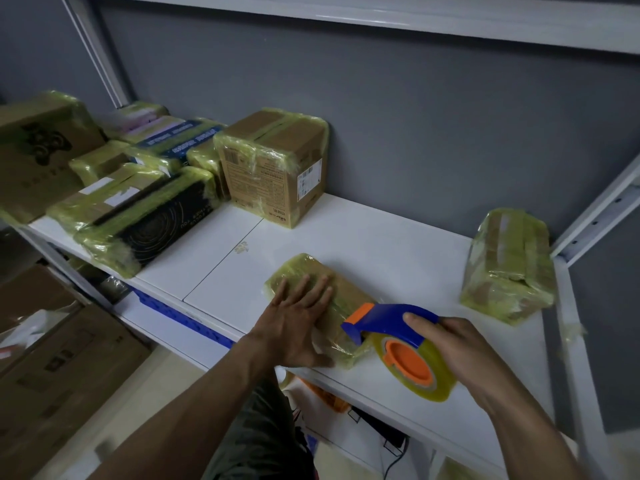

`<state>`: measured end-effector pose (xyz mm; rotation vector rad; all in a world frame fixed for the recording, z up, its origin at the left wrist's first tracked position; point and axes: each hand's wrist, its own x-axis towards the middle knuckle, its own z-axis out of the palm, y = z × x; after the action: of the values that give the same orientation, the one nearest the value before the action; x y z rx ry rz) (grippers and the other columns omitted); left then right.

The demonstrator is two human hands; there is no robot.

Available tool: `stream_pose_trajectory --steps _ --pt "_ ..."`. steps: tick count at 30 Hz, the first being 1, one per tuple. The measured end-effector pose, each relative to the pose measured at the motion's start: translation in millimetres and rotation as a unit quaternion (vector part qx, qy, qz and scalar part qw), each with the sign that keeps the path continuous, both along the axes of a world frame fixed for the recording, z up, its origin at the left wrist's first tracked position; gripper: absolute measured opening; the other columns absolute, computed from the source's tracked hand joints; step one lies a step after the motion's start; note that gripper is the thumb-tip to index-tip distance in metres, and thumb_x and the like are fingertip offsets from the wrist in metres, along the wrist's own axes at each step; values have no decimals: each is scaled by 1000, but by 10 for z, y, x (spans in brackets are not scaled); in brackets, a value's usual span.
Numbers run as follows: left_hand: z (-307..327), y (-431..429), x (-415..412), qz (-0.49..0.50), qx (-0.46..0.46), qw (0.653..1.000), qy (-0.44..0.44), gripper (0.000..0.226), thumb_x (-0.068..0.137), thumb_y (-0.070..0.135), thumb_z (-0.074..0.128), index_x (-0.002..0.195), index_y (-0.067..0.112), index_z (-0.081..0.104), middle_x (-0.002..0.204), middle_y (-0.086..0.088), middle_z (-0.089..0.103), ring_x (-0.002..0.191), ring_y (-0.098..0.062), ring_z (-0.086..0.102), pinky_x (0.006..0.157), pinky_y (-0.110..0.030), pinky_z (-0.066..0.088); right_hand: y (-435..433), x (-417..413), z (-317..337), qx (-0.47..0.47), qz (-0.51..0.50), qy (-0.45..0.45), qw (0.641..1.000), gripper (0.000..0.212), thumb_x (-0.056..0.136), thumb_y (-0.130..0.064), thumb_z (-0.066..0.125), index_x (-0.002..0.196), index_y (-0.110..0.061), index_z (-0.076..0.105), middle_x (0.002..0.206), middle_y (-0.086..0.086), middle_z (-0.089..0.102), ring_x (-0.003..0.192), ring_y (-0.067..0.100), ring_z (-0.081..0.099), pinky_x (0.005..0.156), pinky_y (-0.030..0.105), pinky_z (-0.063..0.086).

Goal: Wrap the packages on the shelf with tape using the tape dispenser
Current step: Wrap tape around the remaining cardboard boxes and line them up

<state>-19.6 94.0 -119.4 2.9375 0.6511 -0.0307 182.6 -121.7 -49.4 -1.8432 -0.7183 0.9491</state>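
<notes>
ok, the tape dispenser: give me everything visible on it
The tape dispenser has a blue plastic body, an orange front tip and an orange hub carrying a roll of clear yellowish tape. The right hand grips it from the right. Its tip meets the near end of the flat package, which the left hand presses down.

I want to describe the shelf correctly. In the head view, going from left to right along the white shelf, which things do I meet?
Black taped box → upright brown carton → left hand, flat on the small package → tape dispenser, held by the right hand → taped package near the right post.
</notes>
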Motion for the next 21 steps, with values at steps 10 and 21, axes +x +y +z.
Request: stream_pose_trajectory --steps 10,21 --pt "-101 -244 134 63 -8 997 -44 122 66 99 37 163 30 10 168 19 -3 155 -8 -7 125 -52 -6 2 -45 -74 19 -8 13 1000 58 72 -68 79 92 -13 81 89 16 78 88 32 76 79 42 57" --pt "-69 141 110 59 -9 998 -37 117 66 95 44 162 35 11 166 25 -4 155 -4 -3 126 -49 -5 -52 -112 -96 16 -12 23 1000 59 70 -71 75 93 -17 81 90 14 78 88 30 77 84 47 59"
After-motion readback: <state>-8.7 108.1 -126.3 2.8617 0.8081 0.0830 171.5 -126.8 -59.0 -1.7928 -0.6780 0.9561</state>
